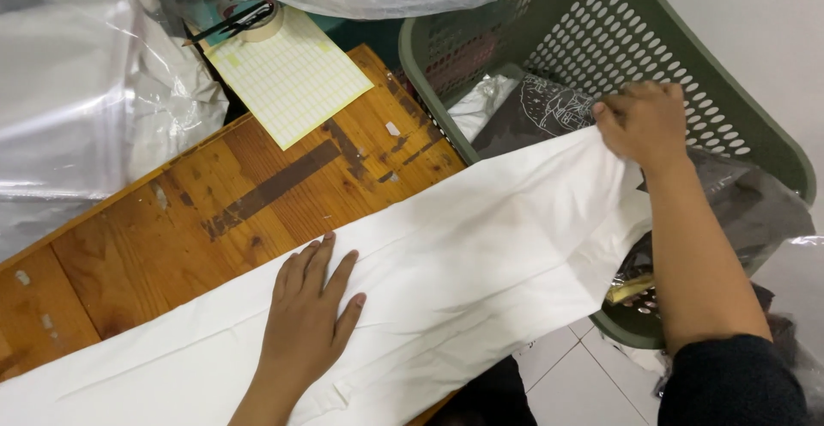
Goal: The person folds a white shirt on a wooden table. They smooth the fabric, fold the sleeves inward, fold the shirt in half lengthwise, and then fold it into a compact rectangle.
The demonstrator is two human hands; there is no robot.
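A long white folded cloth point(446, 280) is stretched across the scuffed wooden table point(172, 229), its far end reaching over the green perforated plastic basket point(755, 143). It is pressed flat by the left hand point(309, 314), fingers spread and palm down. Its far edge is pinched by the right hand point(644, 121), fingers closed on the fabric.

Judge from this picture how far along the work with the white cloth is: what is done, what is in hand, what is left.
Done: most of the white cloth lies spread along the wooden table. In hand: the left hand presses it flat, while the right hand pinches its far end over the green basket. Left: that end hangs off the table edge, creases remain, and no fold shows yet.
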